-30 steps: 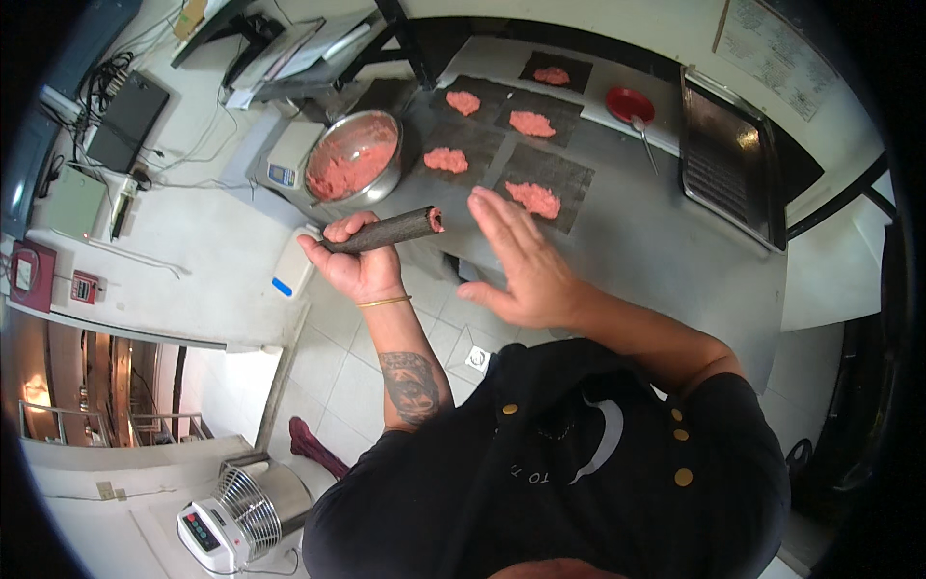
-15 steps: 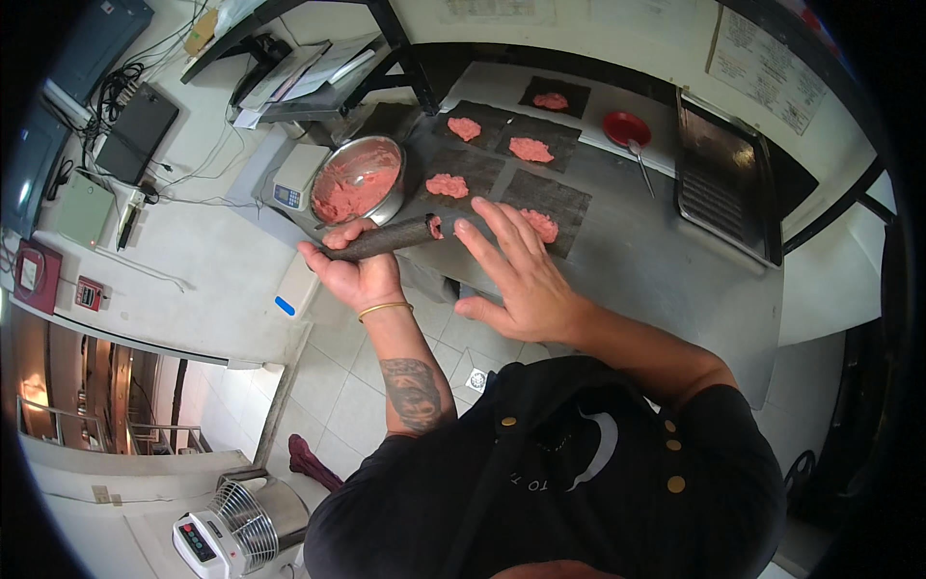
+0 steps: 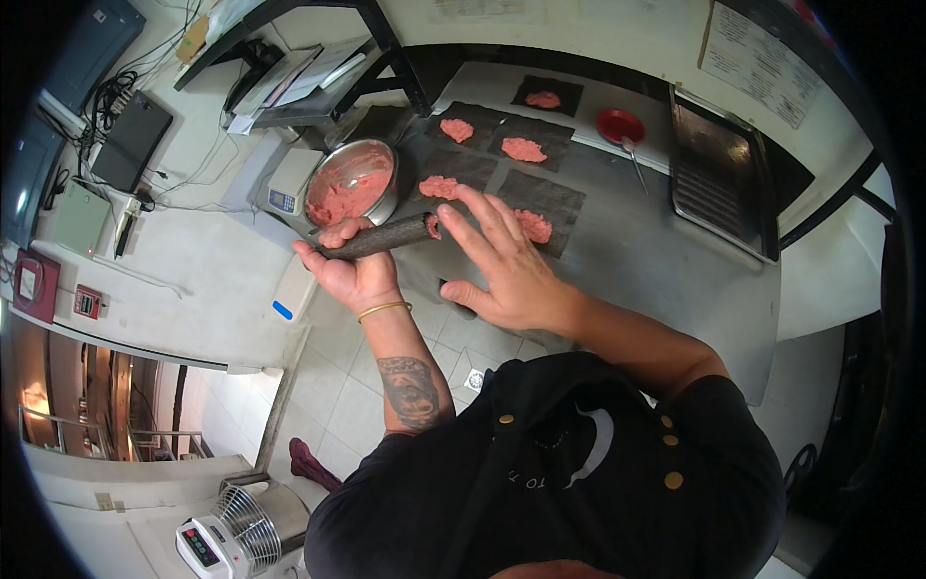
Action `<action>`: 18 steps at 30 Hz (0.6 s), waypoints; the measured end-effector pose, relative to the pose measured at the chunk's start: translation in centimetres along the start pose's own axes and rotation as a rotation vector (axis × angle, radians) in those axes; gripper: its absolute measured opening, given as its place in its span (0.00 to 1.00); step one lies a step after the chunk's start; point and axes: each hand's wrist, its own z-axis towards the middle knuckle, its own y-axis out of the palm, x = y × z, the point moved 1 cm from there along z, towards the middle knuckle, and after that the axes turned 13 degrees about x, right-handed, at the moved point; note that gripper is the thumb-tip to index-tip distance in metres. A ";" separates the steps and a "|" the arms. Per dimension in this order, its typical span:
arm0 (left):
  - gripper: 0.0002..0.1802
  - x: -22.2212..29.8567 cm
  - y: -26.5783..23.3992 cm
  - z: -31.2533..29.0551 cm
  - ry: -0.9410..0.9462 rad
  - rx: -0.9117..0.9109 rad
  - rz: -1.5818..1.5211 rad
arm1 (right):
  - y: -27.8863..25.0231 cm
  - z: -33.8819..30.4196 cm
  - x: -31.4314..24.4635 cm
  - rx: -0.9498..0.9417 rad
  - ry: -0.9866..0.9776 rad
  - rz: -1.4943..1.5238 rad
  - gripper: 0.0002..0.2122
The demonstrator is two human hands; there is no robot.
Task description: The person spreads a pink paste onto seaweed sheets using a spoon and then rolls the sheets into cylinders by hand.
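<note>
Lying across my left hand is a nori roll, a dark cylinder with pink filling showing at its right end. My left fingers curl around its lower left part. My right hand is open, fingers spread, its fingertips right by the filled end; whether they touch it I cannot tell. Beyond the hands, dark nori sheets lie flat on the steel table, each with a mound of raw pink paste. The right hand partly covers the nearest sheet.
A steel bowl of the same paste stands left on the table, beside a white scale. Farther right are a red dish, a spoon and a metal tray. A black shelf with papers overhangs the back left.
My right hand has shifted slightly left, its fingertips closer to the roll's filled end. The left hand still holds the roll in nearly the same place.
</note>
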 end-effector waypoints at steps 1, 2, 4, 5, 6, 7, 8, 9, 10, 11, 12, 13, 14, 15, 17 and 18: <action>0.27 -0.1 0.0 0.0 0.010 0.009 0.015 | 0.2 0.0 0.1 0.002 -0.011 0.014 0.42; 0.27 -0.1 0.0 0.1 -0.006 -0.007 0.003 | 0.0 -0.3 -0.1 -0.026 -0.007 0.000 0.42; 0.26 0.4 -0.2 0.3 -0.025 -0.039 -0.029 | -0.6 -1.6 -0.5 -0.094 -0.006 -0.018 0.41; 0.26 0.6 -0.4 0.4 -0.038 -0.051 -0.033 | -1.0 -2.1 -0.2 -0.081 -0.023 -0.024 0.41; 0.26 0.7 -0.4 0.2 -0.048 -0.062 -0.040 | -1.7 -2.4 -0.1 -0.074 -0.043 -0.028 0.41; 0.26 0.7 -0.3 0.0 -0.057 -0.073 -0.048 | -2.1 -2.4 0.0 -0.066 -0.063 -0.031 0.40; 0.26 0.7 -0.3 0.0 -0.054 -0.126 0.008 | -2.6 -2.1 0.3 -0.005 -0.068 -0.062 0.39; 0.25 0.1 -0.5 0.1 -0.059 -0.173 0.059 | -3.4 -1.0 0.2 -0.012 -0.039 -0.047 0.39; 0.25 -0.3 -0.6 -0.3 -0.057 -0.218 0.115 | -3.9 0.3 0.3 -0.020 -0.010 -0.024 0.38; 0.24 -0.7 -0.7 -0.8 -0.028 -0.199 0.186 | -4.0 1.4 0.5 -0.027 0.020 -0.001 0.38; 0.23 -1.9 -0.3 -1.7 -0.011 -0.182 0.254 | -4.0 2.2 0.8 -0.013 0.026 -0.008 0.36; 0.23 -2.9 0.1 -2.5 0.007 -0.166 0.323 | -3.7 2.8 1.4 -0.113 0.076 0.069 0.36; 0.21 -3.7 0.1 -3.4 0.019 -0.185 0.372 | -3.5 3.4 1.9 -0.213 0.127 0.146 0.35; 0.21 -4.2 -0.2 -3.7 -0.005 -0.216 0.412 | -3.2 3.7 2.4 -0.311 0.182 0.221 0.34; 0.20 -4.8 -0.8 -4.2 -0.054 -0.281 0.488 | -2.7 3.4 2.7 -0.400 0.250 0.278 0.29; 0.20 -4.8 -1.0 -4.4 -0.086 -0.329 0.493 | -3.0 3.8 2.1 -0.503 0.339 0.286 0.28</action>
